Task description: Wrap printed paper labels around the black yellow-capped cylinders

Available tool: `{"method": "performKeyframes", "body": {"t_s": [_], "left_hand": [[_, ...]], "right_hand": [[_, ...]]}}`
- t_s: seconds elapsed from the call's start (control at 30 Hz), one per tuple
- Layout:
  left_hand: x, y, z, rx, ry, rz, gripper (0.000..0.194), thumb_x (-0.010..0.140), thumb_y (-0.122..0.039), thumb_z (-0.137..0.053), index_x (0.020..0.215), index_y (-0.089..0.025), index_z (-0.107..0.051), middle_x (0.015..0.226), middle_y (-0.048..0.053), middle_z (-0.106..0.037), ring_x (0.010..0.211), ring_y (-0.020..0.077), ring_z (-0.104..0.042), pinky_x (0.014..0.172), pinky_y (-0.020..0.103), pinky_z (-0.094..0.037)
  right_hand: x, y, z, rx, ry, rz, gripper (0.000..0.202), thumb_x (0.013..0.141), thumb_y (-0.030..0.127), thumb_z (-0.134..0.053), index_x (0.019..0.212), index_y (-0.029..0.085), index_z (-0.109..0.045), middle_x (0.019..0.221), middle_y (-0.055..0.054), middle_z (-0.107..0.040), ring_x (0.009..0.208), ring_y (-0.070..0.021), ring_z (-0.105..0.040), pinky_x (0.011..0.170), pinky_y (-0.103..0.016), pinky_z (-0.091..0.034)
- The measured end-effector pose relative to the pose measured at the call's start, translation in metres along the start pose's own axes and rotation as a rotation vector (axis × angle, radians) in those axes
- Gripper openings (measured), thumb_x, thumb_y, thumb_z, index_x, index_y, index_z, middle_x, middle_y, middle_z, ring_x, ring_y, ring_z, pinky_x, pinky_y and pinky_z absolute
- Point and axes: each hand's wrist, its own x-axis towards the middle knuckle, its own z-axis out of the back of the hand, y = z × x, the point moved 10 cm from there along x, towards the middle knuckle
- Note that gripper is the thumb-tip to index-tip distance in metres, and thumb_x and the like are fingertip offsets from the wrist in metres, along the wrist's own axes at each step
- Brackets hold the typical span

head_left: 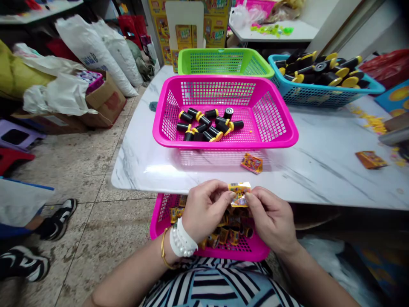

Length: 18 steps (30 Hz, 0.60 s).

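My left hand (207, 207) and my right hand (271, 215) pinch a small, shiny yellow-orange printed label (239, 195) between thumbs and fingers, one at each side. Whether anything lies behind the label is hidden. Below my hands, a pink basket (155, 224) sits on my lap, holding several small pieces wrapped in the same yellow-orange print (234, 235). Just beyond my hands, a stack of similar flat labels (252, 163) lies on the marble-patterned table (143, 170). Farther back, a second pink basket (225, 145) holds several black canisters with yellow caps (204, 120).
Behind stand a green basket (223, 52) and a blue basket (315, 96) heaped with black canisters. Another label stack (370, 159) and yellow bits (370, 121) lie at right. Cartons (108, 100) and white sacks (96, 55) stand on the left floor, near another person's shoes (60, 218).
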Motion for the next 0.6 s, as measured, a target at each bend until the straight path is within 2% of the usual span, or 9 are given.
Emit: {"method": "performKeyframes", "body": {"t_s": [0.07, 0.13, 0.33, 0.5, 0.53, 0.6], "left_hand": [[-0.012, -0.009, 0.017, -0.012, -0.156, -0.062, 0.013, 0.09, -0.028, -0.067, 0.087, -0.016, -0.071, 0.072, 0.001, -0.066, 0.059, 0.0113, -0.057, 0.056, 0.023, -0.047], [-0.023, -0.016, 0.025, -0.013, -0.221, -0.109, 0.014, 0.091, -0.028, -0.067, 0.084, -0.016, -0.072, 0.072, 0.002, -0.068, 0.059, 0.0116, -0.058, 0.055, 0.023, -0.047], [-0.03, -0.012, 0.031, -0.079, -0.258, -0.105, 0.014, 0.089, -0.028, -0.072, 0.092, -0.015, -0.077, 0.075, 0.005, -0.071, 0.059, 0.0124, -0.061, 0.055, 0.025, -0.05], [-0.029, -0.018, 0.033, -0.106, -0.281, -0.145, 0.008, 0.083, -0.024, -0.078, 0.079, -0.016, -0.076, 0.07, 0.003, -0.067, 0.059, 0.0105, -0.057, 0.055, 0.022, -0.048], [-0.03, -0.015, 0.034, -0.148, -0.291, -0.128, 0.006, 0.082, -0.022, -0.078, 0.083, -0.017, -0.076, 0.071, 0.002, -0.068, 0.058, 0.0095, -0.056, 0.054, 0.021, -0.048], [-0.032, -0.003, 0.035, -0.29, -0.318, -0.046, 0.022, 0.08, -0.022, -0.079, 0.099, -0.018, -0.072, 0.079, 0.001, -0.07, 0.052, 0.0071, -0.055, 0.05, 0.02, -0.047]], "right_hand": [[-0.003, 0.002, 0.001, 0.0, -0.074, 0.012, 0.037, 0.101, 0.031, -0.054, 0.066, 0.021, -0.051, 0.06, 0.004, -0.047, 0.054, -0.0106, -0.045, 0.053, -0.025, -0.038], [-0.006, 0.003, -0.003, 0.01, -0.097, 0.018, 0.034, 0.101, 0.028, -0.055, 0.068, 0.021, -0.052, 0.062, 0.003, -0.047, 0.055, -0.0107, -0.045, 0.054, -0.026, -0.038], [-0.013, 0.02, -0.011, 0.048, -0.108, 0.147, 0.026, 0.097, 0.014, -0.058, 0.072, 0.021, -0.055, 0.068, 0.002, -0.051, 0.061, -0.0117, -0.049, 0.059, -0.026, -0.041], [-0.016, 0.027, -0.018, 0.01, -0.095, 0.223, 0.028, 0.095, 0.009, -0.059, 0.07, 0.021, -0.054, 0.065, 0.003, -0.05, 0.058, -0.0109, -0.048, 0.057, -0.026, -0.04], [-0.016, 0.029, -0.019, -0.003, -0.097, 0.237, 0.028, 0.094, 0.009, -0.059, 0.07, 0.021, -0.054, 0.065, 0.003, -0.05, 0.057, -0.0106, -0.048, 0.057, -0.026, -0.04], [-0.016, 0.031, -0.021, -0.025, -0.108, 0.25, 0.028, 0.094, 0.009, -0.06, 0.07, 0.022, -0.054, 0.064, 0.003, -0.051, 0.057, -0.0105, -0.049, 0.057, -0.026, -0.041]]}}
